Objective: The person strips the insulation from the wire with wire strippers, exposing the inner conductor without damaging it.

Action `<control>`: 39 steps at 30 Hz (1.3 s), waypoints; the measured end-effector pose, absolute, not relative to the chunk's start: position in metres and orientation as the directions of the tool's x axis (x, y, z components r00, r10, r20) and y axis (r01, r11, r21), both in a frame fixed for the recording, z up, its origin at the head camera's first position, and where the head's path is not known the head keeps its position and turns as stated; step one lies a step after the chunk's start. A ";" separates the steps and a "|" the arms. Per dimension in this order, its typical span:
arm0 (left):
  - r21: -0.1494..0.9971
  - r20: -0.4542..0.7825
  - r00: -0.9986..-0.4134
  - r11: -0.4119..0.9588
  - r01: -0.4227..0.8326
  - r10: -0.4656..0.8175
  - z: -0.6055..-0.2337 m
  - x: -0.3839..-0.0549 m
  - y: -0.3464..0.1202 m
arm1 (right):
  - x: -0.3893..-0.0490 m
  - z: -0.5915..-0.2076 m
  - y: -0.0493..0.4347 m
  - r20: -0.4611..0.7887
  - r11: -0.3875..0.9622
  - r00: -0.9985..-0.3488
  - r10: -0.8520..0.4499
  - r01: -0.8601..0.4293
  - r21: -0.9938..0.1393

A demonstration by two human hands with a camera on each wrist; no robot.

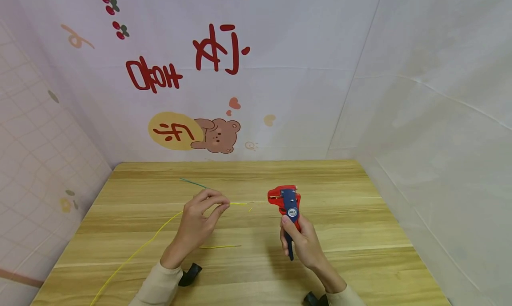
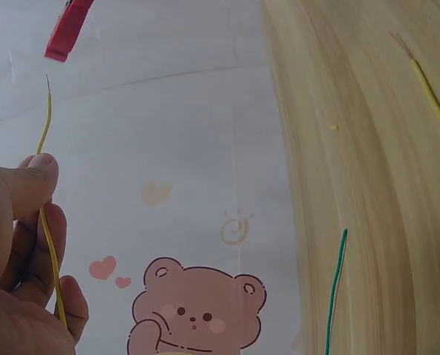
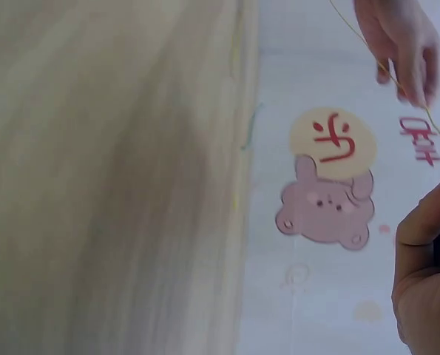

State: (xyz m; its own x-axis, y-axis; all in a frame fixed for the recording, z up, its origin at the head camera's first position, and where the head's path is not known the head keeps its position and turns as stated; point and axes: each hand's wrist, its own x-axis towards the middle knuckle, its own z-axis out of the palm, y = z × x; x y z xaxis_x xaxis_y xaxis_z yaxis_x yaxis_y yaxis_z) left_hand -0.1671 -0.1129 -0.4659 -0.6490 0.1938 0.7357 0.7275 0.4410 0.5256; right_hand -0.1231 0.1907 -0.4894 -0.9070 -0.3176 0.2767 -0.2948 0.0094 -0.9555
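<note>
My left hand [image 1: 202, 215] pinches a yellow wire [image 2: 50, 240] between thumb and fingers, a short way behind its end. Bare metal strands [image 2: 48, 83] show at that tip, which points toward the tool. In my right hand [image 1: 306, 239] I grip a red and blue wire stripper [image 1: 290, 202] by its handles, upright, its red head to the right of the wire tip. A gap shows between the tip and the stripper's head in the head view. The right wrist view catches only the dark edge of the tool beside my thumb.
A green wire [image 2: 336, 292] lies on the wooden table [image 1: 344, 195] beyond my left hand. Nearer to me is another yellow wire [image 1: 220, 247] with a stripped end. A small yellow scrap [image 1: 250, 209] lies between the hands. A printed white cloth [image 1: 288, 75] closes off the back.
</note>
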 end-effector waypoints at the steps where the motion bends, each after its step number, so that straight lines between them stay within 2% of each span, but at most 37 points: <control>1: 0.526 0.739 -0.648 0.441 0.727 0.187 -0.465 -0.168 -0.114 | -0.124 -0.488 0.193 0.292 -0.006 -0.906 -0.308 -0.305 -0.952; 4: 0.524 0.738 -0.647 0.441 0.728 0.191 -0.465 -0.168 -0.115 | -0.126 -0.488 0.197 0.308 -0.028 -0.900 -0.309 -0.315 -0.949; 16: 0.523 0.734 -0.646 0.435 0.733 0.207 -0.466 -0.168 -0.113 | -0.125 -0.490 0.194 0.241 0.043 -0.919 -0.310 -0.267 -0.963; 29: 0.530 0.736 -0.644 0.415 0.740 0.209 -0.465 -0.167 -0.114 | -0.125 -0.491 0.194 0.214 0.054 -0.918 -0.335 -0.245 -0.968; 39: 0.519 0.742 -0.632 0.407 0.752 0.221 -0.468 -0.169 -0.116 | -0.125 -0.490 0.193 0.230 0.036 -0.912 -0.341 -0.257 -0.966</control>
